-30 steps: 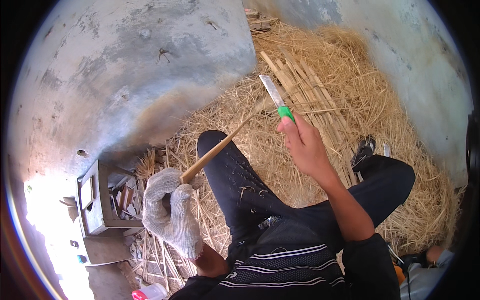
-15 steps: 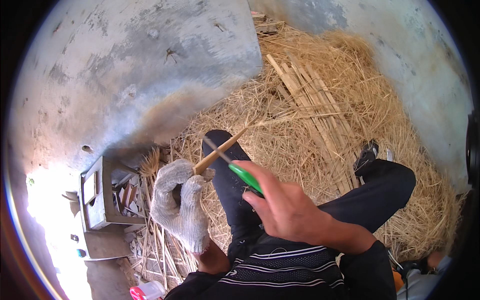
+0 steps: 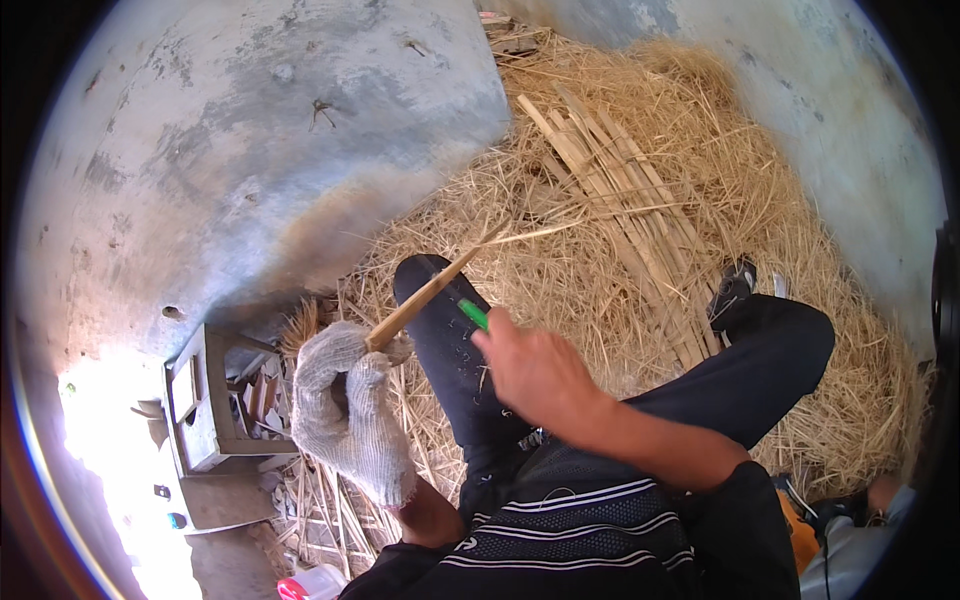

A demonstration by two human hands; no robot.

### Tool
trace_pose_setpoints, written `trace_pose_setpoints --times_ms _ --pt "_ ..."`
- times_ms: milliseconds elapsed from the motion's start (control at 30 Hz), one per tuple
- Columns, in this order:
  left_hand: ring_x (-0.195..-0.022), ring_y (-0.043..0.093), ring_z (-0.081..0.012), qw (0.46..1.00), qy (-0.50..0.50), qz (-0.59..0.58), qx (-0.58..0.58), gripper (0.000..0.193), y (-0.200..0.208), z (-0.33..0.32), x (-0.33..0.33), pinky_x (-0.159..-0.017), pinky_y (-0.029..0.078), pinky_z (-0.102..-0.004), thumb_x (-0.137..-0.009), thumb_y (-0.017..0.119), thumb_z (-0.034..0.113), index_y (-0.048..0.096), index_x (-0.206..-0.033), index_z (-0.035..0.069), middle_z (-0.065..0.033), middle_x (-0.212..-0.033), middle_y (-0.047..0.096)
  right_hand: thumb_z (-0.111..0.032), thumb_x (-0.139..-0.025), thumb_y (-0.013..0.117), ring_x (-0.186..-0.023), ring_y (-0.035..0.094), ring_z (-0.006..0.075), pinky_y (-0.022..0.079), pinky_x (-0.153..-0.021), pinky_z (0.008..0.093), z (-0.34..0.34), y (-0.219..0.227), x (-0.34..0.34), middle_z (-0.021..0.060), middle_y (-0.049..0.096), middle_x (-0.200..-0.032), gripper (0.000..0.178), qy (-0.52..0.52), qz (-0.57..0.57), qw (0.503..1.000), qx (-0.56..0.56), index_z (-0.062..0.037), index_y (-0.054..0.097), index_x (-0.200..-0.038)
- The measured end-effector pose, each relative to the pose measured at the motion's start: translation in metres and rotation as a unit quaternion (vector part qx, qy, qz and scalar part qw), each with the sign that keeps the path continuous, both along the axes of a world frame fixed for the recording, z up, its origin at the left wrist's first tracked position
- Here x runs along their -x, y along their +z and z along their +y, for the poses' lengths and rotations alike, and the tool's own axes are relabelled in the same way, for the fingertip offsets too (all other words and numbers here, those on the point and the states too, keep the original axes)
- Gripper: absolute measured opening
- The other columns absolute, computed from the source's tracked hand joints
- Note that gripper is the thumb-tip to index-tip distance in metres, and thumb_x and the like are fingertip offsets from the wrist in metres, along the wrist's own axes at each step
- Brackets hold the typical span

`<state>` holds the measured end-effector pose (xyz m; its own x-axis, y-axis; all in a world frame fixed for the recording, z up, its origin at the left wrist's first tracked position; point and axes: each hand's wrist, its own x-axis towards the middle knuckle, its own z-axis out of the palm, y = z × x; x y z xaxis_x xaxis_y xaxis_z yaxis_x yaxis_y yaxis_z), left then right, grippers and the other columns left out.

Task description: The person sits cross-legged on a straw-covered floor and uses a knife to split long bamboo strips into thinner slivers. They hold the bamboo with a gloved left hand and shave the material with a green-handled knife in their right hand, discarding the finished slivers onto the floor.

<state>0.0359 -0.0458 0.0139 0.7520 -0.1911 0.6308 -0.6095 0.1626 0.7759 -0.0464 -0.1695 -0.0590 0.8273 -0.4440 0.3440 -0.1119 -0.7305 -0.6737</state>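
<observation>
My left hand (image 3: 365,440), in a pale knitted glove, is closed round the lower end of a bamboo strip (image 3: 425,300). The strip slants up and away to the right over my left knee, and a thin pale sliver (image 3: 535,233) sticks out by its far tip. In my bare right hand (image 3: 550,380) is a knife (image 3: 473,313) with a green handle, held just right of the strip and apart from it. Its blade is too blurred to make out now. Small shavings cling to my dark trousers (image 3: 440,370).
Several flat bamboo strips (image 3: 625,190) lie stacked on shavings (image 3: 560,290) that cover the floor. A wooden stool-like frame (image 3: 215,400) stands at left, near a red-lidded container (image 3: 300,585). Walls (image 3: 250,130) rise behind and at right. Part of another person (image 3: 880,500) shows at lower right.
My right hand has drawn the knife back off the bamboo strip, where its blade crossed before. The left hand and strip have shifted slightly left and down, with the view moving a little too.
</observation>
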Motion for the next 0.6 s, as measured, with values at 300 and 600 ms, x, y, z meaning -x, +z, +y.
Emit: trace_pose_setpoints --times_ms 300,600 --pt "-0.074 0.069 -0.0237 0.999 0.042 -0.010 0.003 0.015 -0.001 0.000 0.001 -0.066 0.063 -0.0342 -0.084 0.065 -0.006 0.062 -0.098 -0.004 -0.0165 -0.099 0.063 -0.022 -0.099 0.053 -0.057 0.064 0.0395 0.050 -0.050 0.0479 0.001 0.002 -0.013 0.0216 0.061 -0.063 0.024 0.019 0.053 0.996 -0.062 0.0016 0.051 -0.095" --pt "-0.077 0.068 -0.0262 0.999 0.037 -0.006 0.011 0.015 -0.011 -0.002 -0.004 -0.065 0.064 -0.0338 -0.088 0.059 -0.007 0.060 -0.103 -0.004 -0.0178 -0.104 0.061 -0.023 -0.100 0.048 -0.067 0.066 0.0420 0.052 -0.061 0.0538 -0.005 -0.033 -0.009 0.0225 0.063 -0.069 0.030 0.016 0.193 0.979 -0.068 0.0066 0.053 -0.103"
